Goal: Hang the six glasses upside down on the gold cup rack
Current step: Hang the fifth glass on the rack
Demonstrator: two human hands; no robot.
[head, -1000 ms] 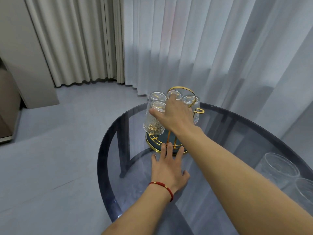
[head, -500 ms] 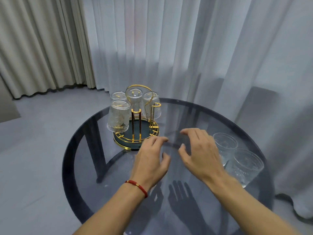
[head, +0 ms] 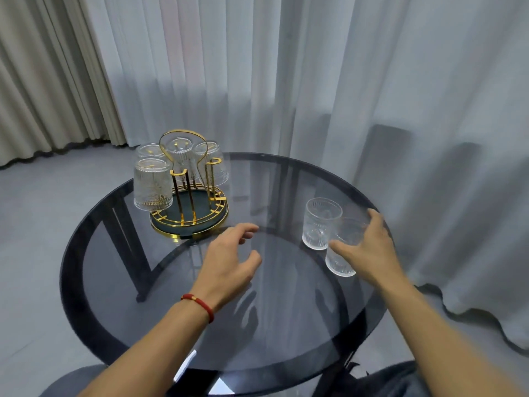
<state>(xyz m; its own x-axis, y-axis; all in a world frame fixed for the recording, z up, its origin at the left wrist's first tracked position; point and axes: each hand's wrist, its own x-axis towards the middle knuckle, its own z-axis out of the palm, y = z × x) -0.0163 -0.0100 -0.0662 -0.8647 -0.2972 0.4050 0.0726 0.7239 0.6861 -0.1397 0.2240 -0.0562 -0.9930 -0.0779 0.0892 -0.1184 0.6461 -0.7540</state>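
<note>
The gold cup rack (head: 190,222) with a dark round base stands at the far left of the round glass table (head: 286,333). Several ribbed clear glasses hang upside down on it; the nearest one (head: 152,184) is at its front left. Two gold pegs at its front and right are bare. Two more glasses stand upright at the right: one (head: 320,222) stands free, the nearer one (head: 339,266) sits inside my right hand (head: 370,250), whose thumb and fingers curve around its rim, still apart. My left hand (head: 229,262), with a red bracelet, hovers open above the table's middle.
White sheer curtains hang close behind the table's far and right edges, with beige drapes at the left. The table's dark frame shows through the tinted top. Grey floor lies to the left. A dark seat edge is at the bottom.
The view has swung right. My right hand has left the rack and reached right to the nearer upright glass. My left hand has lifted off the table by the rack's base.
</note>
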